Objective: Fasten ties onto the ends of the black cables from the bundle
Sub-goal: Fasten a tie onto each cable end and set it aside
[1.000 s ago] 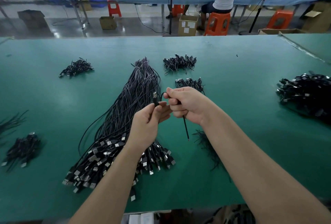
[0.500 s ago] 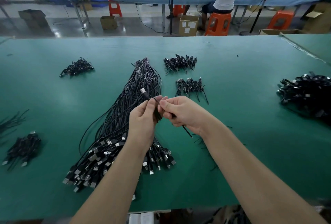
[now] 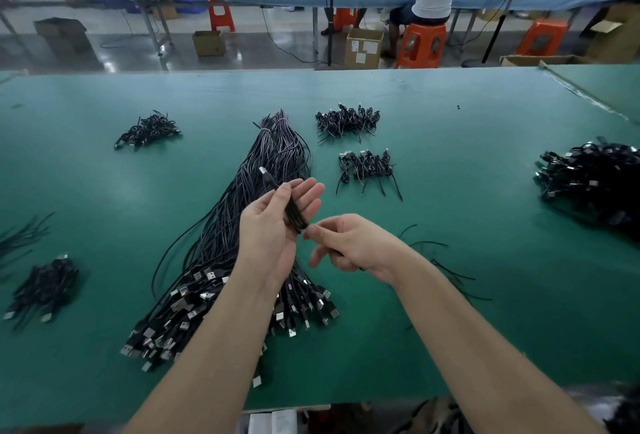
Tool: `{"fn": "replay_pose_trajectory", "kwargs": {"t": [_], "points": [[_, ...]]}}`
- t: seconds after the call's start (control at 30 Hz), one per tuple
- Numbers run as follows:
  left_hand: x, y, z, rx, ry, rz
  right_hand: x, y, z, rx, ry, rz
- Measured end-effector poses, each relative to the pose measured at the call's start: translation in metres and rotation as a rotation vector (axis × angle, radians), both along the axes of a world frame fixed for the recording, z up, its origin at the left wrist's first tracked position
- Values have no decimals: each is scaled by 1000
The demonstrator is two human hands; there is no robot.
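A long bundle of black cables (image 3: 277, 149) lies on the green table (image 3: 450, 142), its USB plugs fanned out toward me. Above the bundle, my left hand (image 3: 273, 229) is palm up with its fingers stretched out, and its thumb pins a folded black cable (image 3: 292, 213) across the palm. That cable's plug (image 3: 264, 171) sticks out beyond the fingers. My right hand (image 3: 349, 243) pinches a thin black tie (image 3: 333, 253) with thumb and forefinger at the lower end of the folded cable.
Loose black ties (image 3: 433, 246) lie on the table by my right forearm. Small heaps of tied cables sit at the back centre (image 3: 346, 120), just nearer (image 3: 367, 166), back left (image 3: 147, 130), near left (image 3: 45, 288) and far right (image 3: 595, 177). A person sits at a far bench.
My left hand has opened its fingers flat, with the folded cable now lying across the palm. My right hand has drawn down and right to the cable's lower end.
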State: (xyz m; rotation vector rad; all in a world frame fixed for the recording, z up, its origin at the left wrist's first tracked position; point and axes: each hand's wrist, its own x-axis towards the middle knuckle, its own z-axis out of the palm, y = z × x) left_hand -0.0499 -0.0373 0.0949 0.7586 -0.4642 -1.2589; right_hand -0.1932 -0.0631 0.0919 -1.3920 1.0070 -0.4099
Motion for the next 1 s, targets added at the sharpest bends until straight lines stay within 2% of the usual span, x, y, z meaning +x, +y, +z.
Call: {"fn": "replay_pose_trajectory", "kwargs": {"t": [0.2,0.43,0.63,0.9,1.0], "points": [[-7,1,-4,33,-25,10,3,-1,-3,46,-234,25],[-10,3,-10,22,-76,-31,5,-5,-5,128,-332,-9],[-10,7,-14,-68,-116,-159,2,-9,-2,29,-250,-16],[-6,6,-11,2,-62,-218,6,-5,-11,-231,-8,-101],[-2,7,-11,34,-72,-241,7,-3,-15,-311,2,-94]]}}
